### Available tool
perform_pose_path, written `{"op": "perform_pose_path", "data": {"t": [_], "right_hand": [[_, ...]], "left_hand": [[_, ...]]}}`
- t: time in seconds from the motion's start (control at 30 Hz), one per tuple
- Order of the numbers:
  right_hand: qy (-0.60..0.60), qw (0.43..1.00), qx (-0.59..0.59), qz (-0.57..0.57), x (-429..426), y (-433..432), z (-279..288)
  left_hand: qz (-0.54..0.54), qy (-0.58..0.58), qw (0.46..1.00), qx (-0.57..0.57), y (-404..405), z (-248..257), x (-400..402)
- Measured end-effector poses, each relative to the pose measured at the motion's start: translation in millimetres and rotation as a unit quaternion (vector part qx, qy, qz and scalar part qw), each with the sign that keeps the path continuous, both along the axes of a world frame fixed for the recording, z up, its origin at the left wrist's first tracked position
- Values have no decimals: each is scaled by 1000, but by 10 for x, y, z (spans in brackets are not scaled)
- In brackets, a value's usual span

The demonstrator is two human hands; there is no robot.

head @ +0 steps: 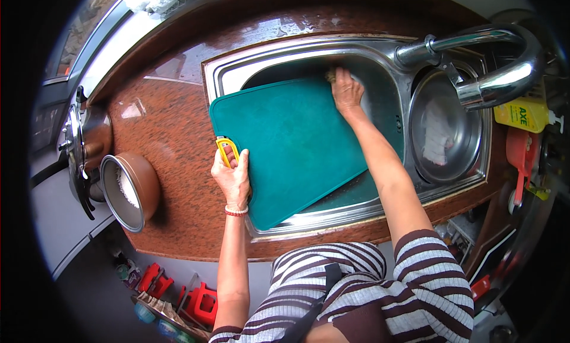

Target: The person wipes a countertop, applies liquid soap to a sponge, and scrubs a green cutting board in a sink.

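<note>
A green plastic cutting board (289, 151) lies slanted across the large basin of a stainless steel sink (385, 76), its left part over the rim. My left hand (232, 176) grips the board by the yellow-edged handle (228, 149) at its left side. At the board's far right corner, my right hand (348, 91) is closed around a small brownish scrubber (331, 75), mostly hidden by the fingers. Whether the scrubber touches the board there is hard to tell.
A chrome faucet (485, 82) arches over the small right basin, where a metal bowl (467, 142) holds a whitish cloth-like item (436, 136). A pot of rice (133, 191) and a pressure cooker (89, 134) stand left. Yellow dish soap (521, 114) and a red scoop (519, 156) sit right.
</note>
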State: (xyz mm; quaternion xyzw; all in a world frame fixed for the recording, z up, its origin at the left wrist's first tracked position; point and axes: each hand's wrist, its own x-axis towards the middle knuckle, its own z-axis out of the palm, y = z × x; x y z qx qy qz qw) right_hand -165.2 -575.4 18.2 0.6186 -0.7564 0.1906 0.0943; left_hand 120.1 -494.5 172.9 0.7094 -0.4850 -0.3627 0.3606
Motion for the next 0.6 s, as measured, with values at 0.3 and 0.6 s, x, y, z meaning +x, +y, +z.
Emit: {"op": "perform_pose_path", "data": {"t": [0.3,0.6], "right_hand": [[-6,988,151,-43,-317,40,-219],[-51,929,362,-63,-374,221,264]], "left_hand": [[7,22,1000,-6,-36,21,-22],[-7,-6,1000,-10,-12,38,4]]}}
